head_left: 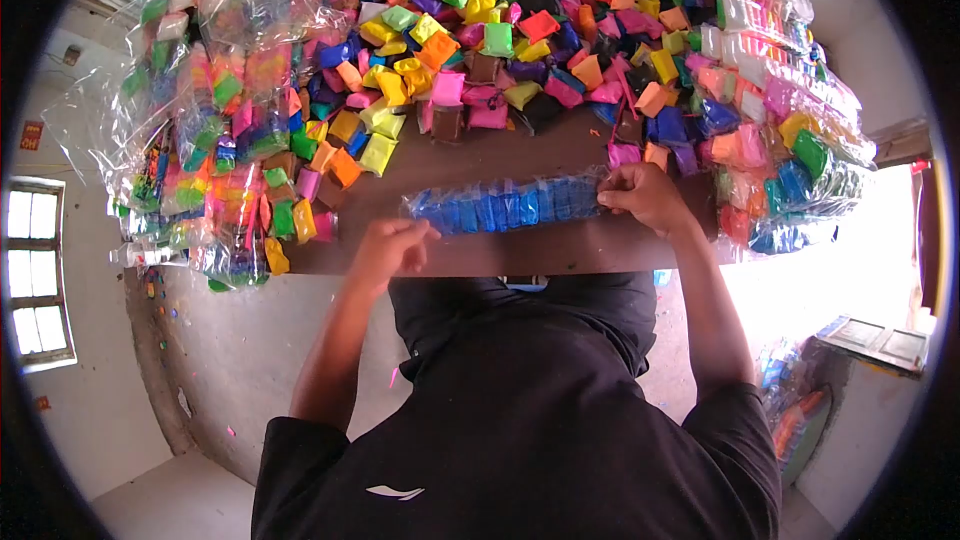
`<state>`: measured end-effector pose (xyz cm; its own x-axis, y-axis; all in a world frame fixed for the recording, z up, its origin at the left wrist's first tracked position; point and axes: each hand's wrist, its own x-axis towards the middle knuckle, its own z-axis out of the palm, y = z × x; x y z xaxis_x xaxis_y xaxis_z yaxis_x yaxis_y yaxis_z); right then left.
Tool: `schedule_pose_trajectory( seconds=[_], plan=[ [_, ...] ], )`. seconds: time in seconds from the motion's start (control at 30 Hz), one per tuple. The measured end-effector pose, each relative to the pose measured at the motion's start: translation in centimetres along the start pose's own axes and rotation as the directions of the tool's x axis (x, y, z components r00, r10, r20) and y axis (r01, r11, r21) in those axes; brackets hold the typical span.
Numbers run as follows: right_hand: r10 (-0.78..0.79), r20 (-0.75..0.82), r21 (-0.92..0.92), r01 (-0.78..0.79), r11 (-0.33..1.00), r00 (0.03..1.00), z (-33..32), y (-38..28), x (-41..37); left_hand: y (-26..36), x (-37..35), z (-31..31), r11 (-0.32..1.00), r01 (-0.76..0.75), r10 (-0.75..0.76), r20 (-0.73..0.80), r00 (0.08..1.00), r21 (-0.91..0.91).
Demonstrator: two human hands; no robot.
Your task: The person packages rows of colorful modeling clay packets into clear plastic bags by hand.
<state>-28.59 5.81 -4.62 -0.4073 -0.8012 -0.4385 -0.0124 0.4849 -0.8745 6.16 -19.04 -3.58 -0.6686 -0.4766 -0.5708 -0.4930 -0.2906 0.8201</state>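
Note:
A long clear plastic sleeve filled with a row of blue packets [510,207] lies across the brown table [480,158] near its front edge. My right hand [645,198] pinches the sleeve's right end between thumb and fingers. At the sleeve's left end is my left hand [393,248], its fingers bent together near the plastic; whether they grip it is hard to make out. Beyond the sleeve lies a heap of small colourful packets [497,38].
Clear bags of coloured packets [245,120] are piled on the table's left side. More filled sleeves [765,110] are stacked at the right. A window [38,270] is in the left wall, and a pale-topped stand [875,342] is at the lower right.

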Motion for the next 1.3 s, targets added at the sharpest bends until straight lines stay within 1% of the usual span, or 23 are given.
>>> schedule_pose_trajectory(
  seconds=[0.07, 0.13, 0.3, 0.33, 0.37, 0.4, 0.43, 0.5, 0.57, 0.6, 0.67, 0.7, 0.77, 0.8, 0.83, 0.87, 0.9, 0.97, 1.1, 1.17, 1.2, 1.27, 1.3],
  plan=[
    [-0.012, -0.017, -0.012, 0.012, 1.0, 1.0, 0.1, 0.2, 0.1, 0.1, -0.1, -0.1, 0.999, 0.019, -0.019, -0.001, 1.0, -0.029],
    [-0.012, -0.064, -0.122, 0.004, 0.992, 0.998, 0.1, 0.4, 0.2, 0.0, 0.1, -0.2, 0.999, 0.013, -0.013, 0.003, 1.0, -0.039],
    [-0.054, -0.074, -0.134, 0.044, 0.99, 0.996, 0.2, 0.9, 0.6, -0.5, 0.4, -0.3, 0.997, 0.044, -0.046, -0.03, 0.999, -0.063],
    [-0.081, -0.075, -0.145, 0.069, 0.987, 0.994, 0.2, 1.0, 0.6, -1.3, 1.0, -0.3, 0.985, -0.021, 0.047, -0.152, 0.987, 0.169],
    [-0.079, -0.076, -0.144, 0.068, 0.987, 0.994, 0.3, 1.1, 0.5, -1.9, 1.3, -0.3, 0.916, -0.054, 0.163, -0.246, 0.956, 0.398],
    [-0.103, -0.096, -0.187, 0.084, 0.979, 0.99, 0.4, 1.0, 0.5, -1.7, 1.3, -0.4, 0.916, -0.053, 0.162, -0.245, 0.956, 0.397],
    [-0.129, -0.115, -0.231, 0.1, 0.968, 0.985, 0.4, 1.0, 0.5, -1.4, 1.2, -0.4, 0.892, -0.06, 0.191, -0.252, 0.949, 0.447],
    [-0.133, -0.115, -0.222, 0.105, 0.969, 0.984, 0.4, 1.2, 0.7, -1.6, 1.3, -0.5, 0.866, -0.065, 0.219, -0.259, 0.941, 0.495],
    [-0.138, -0.118, -0.211, 0.111, 0.971, 0.983, 0.4, 1.3, 0.8, -2.6, 2.0, -0.3, 0.77, -0.238, 0.509, -0.346, 0.788, 0.592],
    [-0.154, -0.122, -0.224, 0.124, 0.967, 0.981, 0.4, 1.3, 0.8, -2.6, 2.3, -0.1, 0.77, -0.238, 0.509, -0.346, 0.788, 0.592],
    [-0.169, -0.125, -0.236, 0.136, 0.962, 0.978, 0.5, 1.4, 0.9, -2.4, 2.8, 0.2, 0.795, -0.398, 0.575, -0.362, 0.733, 0.457],
    [-0.159, -0.124, -0.232, 0.127, 0.964, 0.979, 0.5, 1.4, 0.9, -2.5, 2.7, 0.0, 0.796, -0.397, 0.575, -0.364, 0.733, 0.457],
    [-0.15, -0.123, -0.229, 0.119, 0.966, 0.981, 0.4, 1.3, 1.0, -2.5, 2.6, -0.5, 0.885, -0.272, 0.412, -0.364, 0.835, 0.377],
    [-0.1, -0.118, -0.173, 0.078, 0.982, 0.988, 0.3, 0.8, 0.6, -2.3, 2.4, -0.6, 0.886, -0.272, 0.411, -0.365, 0.835, 0.377],
    [-0.049, -0.109, -0.117, 0.036, 0.992, 0.993, 0.4, 0.6, 0.5, -2.2, 2.1, -0.7, 0.944, -0.251, 0.315, -0.363, 0.877, 0.214],
    [-0.047, -0.105, -0.117, 0.034, 0.993, 0.993, 0.4, 0.8, 0.6, -2.1, 1.8, -0.8, 0.976, -0.215, 0.217, -0.344, 0.913, 0.044],
    [-0.028, -0.117, -0.072, 0.02, 0.997, 0.993, 0.3, 1.2, 0.7, -2.3, 1.8, -0.9, 0.976, -0.211, 0.213, -0.346, 0.914, 0.044],
    [-0.008, -0.124, -0.029, 0.005, 1.0, 0.992, 0.3, 1.5, 0.8, -2.6, 1.9, -1.1, 0.978, -0.194, 0.161, -0.306, 0.938, -0.082],
    [-0.013, -0.134, -0.029, 0.009, 1.0, 0.991, 0.2, 1.7, 1.1, -2.7, 2.1, -1.4, 0.972, -0.199, 0.157, -0.291, 0.944, -0.123],
    [-0.006, -0.142, -0.022, 0.003, 1.0, 0.99, 0.2, 1.8, 1.0, -2.7, 2.2, -1.3, 0.973, -0.228, 0.21, -0.296, 0.932, -0.027],
    [0.0, -0.146, -0.05, -0.007, 0.999, 0.989, 0.3, 1.7, 1.0, -2.6, 2.2, -1.1, 0.973, -0.229, 0.21, -0.293, 0.933, -0.029],
    [0.005, -0.149, -0.079, -0.017, 0.997, 0.989, 0.4, 1.7, 1.1, -2.4, 2.3, -0.7, 0.972, -0.191, 0.228, -0.355, 0.907, 0.136],
    [-0.006, -0.168, -0.092, -0.01, 0.996, 0.986, 0.5, 1.9, 1.2, -2.4, 2.3, -0.6, 0.972, -0.192, 0.228, -0.354, 0.907, 0.136]
  ],
)
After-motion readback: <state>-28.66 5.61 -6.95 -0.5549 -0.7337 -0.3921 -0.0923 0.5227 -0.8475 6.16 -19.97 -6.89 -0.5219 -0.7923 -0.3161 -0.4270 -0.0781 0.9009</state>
